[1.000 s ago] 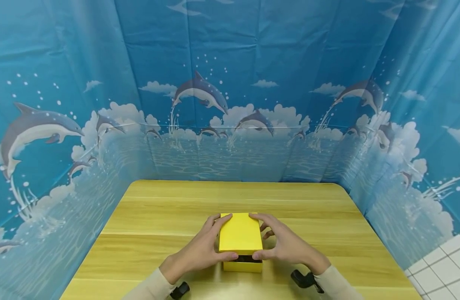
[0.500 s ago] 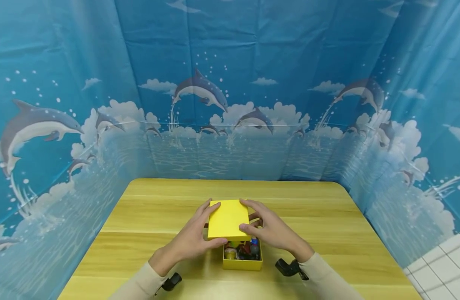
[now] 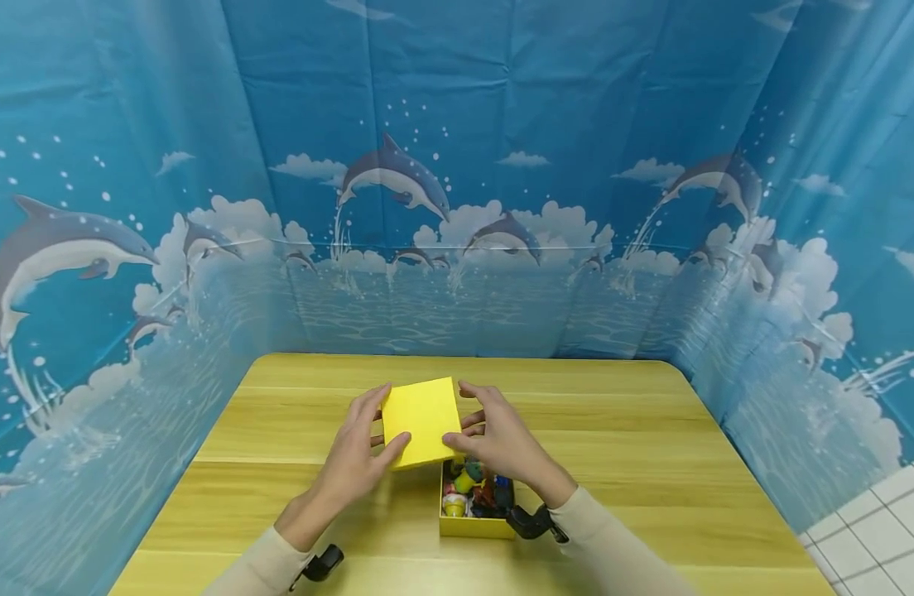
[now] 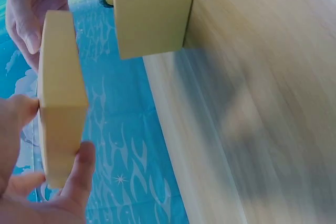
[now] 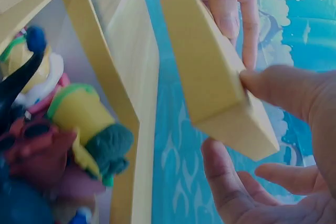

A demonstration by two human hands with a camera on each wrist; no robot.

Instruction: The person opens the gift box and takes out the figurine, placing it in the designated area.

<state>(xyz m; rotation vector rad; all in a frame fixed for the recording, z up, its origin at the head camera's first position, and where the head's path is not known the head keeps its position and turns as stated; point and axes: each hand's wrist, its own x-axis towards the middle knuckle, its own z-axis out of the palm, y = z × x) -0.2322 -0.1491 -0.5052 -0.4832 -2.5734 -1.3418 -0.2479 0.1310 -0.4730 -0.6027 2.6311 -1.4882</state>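
A yellow box lid (image 3: 421, 420) is held in the air, tilted, between both hands. My left hand (image 3: 348, 459) grips its left side, thumb on top and fingers on the other side, as the left wrist view shows of the lid (image 4: 64, 72). My right hand (image 3: 505, 439) pinches the right corner, thumb on the top face and a finger below. Below and to the right stands the lidless yellow box (image 3: 475, 527). Several small colourful toy figures fill it; in the right wrist view a yellow and green figure (image 5: 84, 111) lies beside a red one (image 5: 37, 150).
The box stands on a wood-grain table (image 3: 278, 414). Blue dolphin-print curtains (image 3: 457, 306) hang at the back and both sides. White floor tiles (image 3: 885, 538) show at the lower right.
Both hands have lifted the lid off the box and moved it left and away, turning it slightly. The toy figures inside have come into view.
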